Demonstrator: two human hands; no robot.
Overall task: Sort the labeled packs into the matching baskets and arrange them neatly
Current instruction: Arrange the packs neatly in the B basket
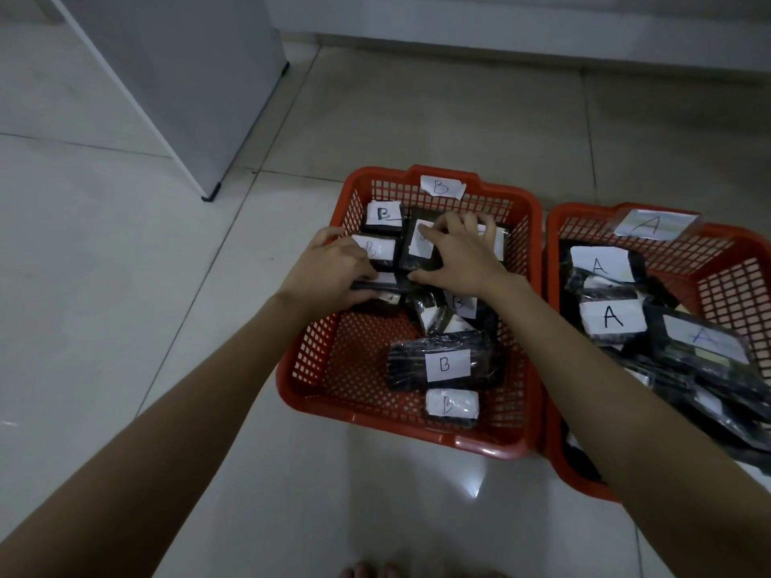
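**Packs lettered B fill one red basket, packs lettered A the other**

Packs in dark wrapping with white paper labels lie in two red mesh baskets that stand side by side, nearly touching, on a pale tiled floor (125,285). A grey cabinet (175,77) stands on that floor beyond and to the left of them, well apart.

The B basket (317,365), on the left, carries a paper tag marked B (441,187) on its far rim. The A basket (734,281), on the right and partly cut off by the frame edge, has a tag marked A (655,223) on its far rim. Its packs are heaped loosely, tilted and overlapping; one labelled A pack (612,318) lies near the middle of the pile.

In the B basket, packs sit in a rough row along the far wall, and others lie jumbled in the middle. A B pack (446,365) lies flat toward the near side, with a smaller B pack (452,404) just beside it against the near wall.

Both forearms reach into the B basket's far half. The right hand (454,256) lies spread over a far-row pack (421,246), fingers apart and bent over its far edge, thumb at its near edge. The left hand (333,269) rests at the left-hand packs, fingers curled down onto a pack (373,250) labelled B; whether it grips that pack I cannot tell.
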